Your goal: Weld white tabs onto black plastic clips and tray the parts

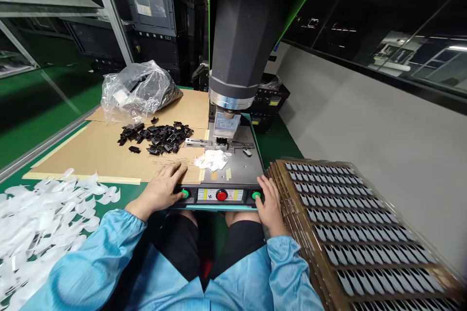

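I sit at a green worktop [280, 143] beside a grey wall, dark crates stacked behind. My left hand [164, 187] lies flat, fingers spread, thumb on the left green button [185, 194]; my right hand [269, 201] presses the right green button [257, 196], holding nothing. One red button [221, 195] sits between, on the press's front edge. Panel labels are unreadable.

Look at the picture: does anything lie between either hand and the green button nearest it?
Nothing visible does. The left hand lies right at the left green button, and the right hand at the right green button.
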The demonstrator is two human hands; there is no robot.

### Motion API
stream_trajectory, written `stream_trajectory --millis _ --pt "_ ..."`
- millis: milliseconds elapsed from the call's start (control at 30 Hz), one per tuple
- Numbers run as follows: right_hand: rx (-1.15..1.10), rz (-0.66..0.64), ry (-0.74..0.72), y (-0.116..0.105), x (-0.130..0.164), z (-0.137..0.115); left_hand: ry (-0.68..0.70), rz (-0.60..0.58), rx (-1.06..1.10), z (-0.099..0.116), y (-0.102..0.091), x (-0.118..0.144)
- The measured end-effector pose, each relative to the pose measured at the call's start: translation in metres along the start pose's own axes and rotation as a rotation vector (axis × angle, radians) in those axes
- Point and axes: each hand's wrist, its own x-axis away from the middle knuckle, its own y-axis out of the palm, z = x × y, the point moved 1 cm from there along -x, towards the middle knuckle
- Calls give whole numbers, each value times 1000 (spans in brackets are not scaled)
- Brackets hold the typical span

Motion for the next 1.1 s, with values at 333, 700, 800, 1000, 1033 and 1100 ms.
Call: stream_trajectory --millis 333,700,800,1000,1033,1100 --pt "3 34 30 4 -2 -5 10 7 -30 3 0 -2" --pt "30 130 22 11 -2 -11 33 6 -54 3 1 0" --pt "32 208 -2 15 -2 -14 40 17 -62 6 2 1" --pt "-8 343 -9 30 -7 -18 53 64 -49 9 4 2" --pt "-16 361 -12 33 -8 -18 56 74 -49 9 4 2" --pt "-21 393 -14 37 -9 -18 70 100 -55 9 6 3"
